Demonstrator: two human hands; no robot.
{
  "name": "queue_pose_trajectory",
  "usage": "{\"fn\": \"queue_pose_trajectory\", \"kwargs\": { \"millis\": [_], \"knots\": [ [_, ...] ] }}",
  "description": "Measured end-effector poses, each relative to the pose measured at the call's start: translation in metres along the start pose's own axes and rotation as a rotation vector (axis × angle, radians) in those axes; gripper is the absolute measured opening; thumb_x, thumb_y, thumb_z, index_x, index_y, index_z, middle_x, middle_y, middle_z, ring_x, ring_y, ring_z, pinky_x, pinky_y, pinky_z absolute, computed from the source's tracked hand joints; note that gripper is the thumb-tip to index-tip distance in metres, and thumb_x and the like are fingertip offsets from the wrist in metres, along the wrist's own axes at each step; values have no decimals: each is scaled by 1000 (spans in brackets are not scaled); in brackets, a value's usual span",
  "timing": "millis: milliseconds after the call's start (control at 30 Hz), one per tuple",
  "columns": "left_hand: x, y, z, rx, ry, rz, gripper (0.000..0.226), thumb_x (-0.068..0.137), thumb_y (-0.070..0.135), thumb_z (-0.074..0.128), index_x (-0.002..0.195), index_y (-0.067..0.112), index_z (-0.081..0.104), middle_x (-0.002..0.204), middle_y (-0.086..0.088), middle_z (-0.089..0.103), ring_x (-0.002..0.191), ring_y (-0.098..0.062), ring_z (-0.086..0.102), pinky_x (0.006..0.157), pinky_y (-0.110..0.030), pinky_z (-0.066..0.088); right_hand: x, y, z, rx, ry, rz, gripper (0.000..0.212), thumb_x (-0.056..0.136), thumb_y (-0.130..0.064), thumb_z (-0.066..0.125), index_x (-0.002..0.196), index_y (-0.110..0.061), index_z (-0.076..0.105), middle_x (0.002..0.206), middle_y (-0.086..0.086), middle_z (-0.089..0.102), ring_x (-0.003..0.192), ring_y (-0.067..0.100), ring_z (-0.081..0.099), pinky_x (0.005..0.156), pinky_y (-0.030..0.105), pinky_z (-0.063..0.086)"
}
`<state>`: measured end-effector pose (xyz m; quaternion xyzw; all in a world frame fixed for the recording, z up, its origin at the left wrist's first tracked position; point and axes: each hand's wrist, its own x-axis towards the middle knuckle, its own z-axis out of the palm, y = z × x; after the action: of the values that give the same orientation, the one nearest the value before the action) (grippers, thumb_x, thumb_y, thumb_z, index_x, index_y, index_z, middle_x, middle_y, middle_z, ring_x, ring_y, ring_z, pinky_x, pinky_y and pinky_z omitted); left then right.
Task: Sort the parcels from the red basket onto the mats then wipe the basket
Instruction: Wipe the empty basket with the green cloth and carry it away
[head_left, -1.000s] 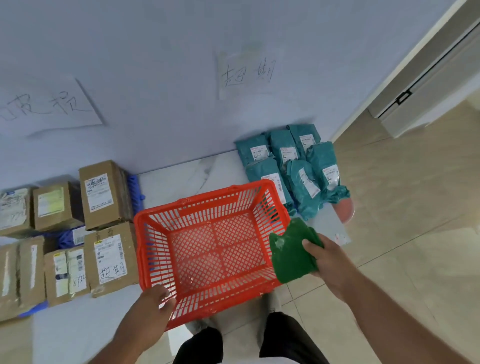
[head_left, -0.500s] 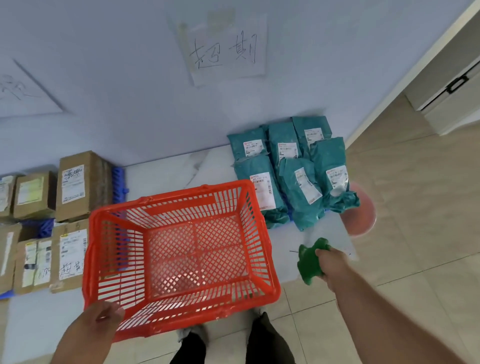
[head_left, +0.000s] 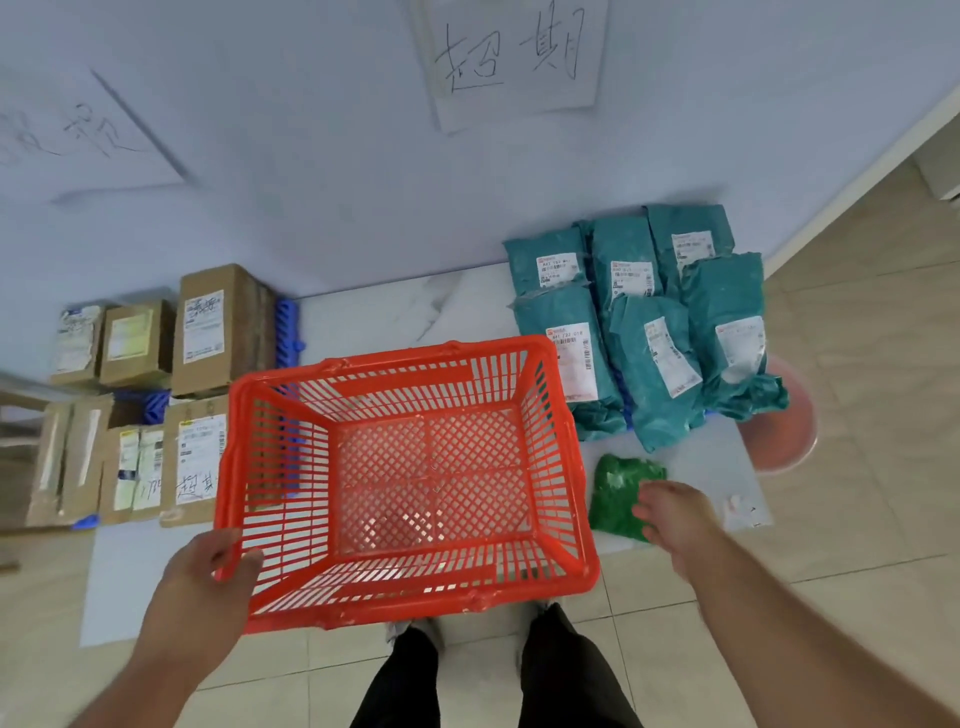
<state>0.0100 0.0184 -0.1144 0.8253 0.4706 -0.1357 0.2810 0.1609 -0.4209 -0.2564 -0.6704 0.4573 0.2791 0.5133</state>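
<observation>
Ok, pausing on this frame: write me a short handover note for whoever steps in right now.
Left hand grips the red basket by its near left corner.
Right hand is open, beside the green cloth on the floor mat; contact unclear.
Basket holds no parcels. Cardboard boxes sit at left, teal bags at right.
Done: sorting.
Left: whether wiping is finished can't be told from this frame.

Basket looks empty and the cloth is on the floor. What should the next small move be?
Probably set the basket down: it holds nothing, the green cloth lies released under the open right hand, and only the left hand grips the rim.
</observation>
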Motion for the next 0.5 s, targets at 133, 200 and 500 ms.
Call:
{"fn": "queue_pose_trajectory", "kwargs": {
  "millis": [133,200,500],
  "knots": [
    [14,-5,-11,-25,48,-36,55,102,33,63,149,7,52,151,-19,57,130,-41,61,98,-57,52,-54,-31,21,46,-158,-144,11,102,-9,63,109,-18,63,106,7,74,100,23,72,96,42,57],
    [23,-8,-12,-50,38,-75,62,102,35,63,154,6,46,155,-21,53,136,-44,57,106,-60,48,-65,-38,31,6,-161,-188,9,103,-11,63,103,-19,64,104,7,75,100,23,72,99,44,57],
    [82,-40,18,-52,99,-174,62,99,33,70,152,11,46,153,-26,52,131,-52,57,101,-72,48,73,22,6,-306,233,47,41,94,-17,71,127,7,69,94,15,70,87,32,64,84,46,58]
  ]
}}
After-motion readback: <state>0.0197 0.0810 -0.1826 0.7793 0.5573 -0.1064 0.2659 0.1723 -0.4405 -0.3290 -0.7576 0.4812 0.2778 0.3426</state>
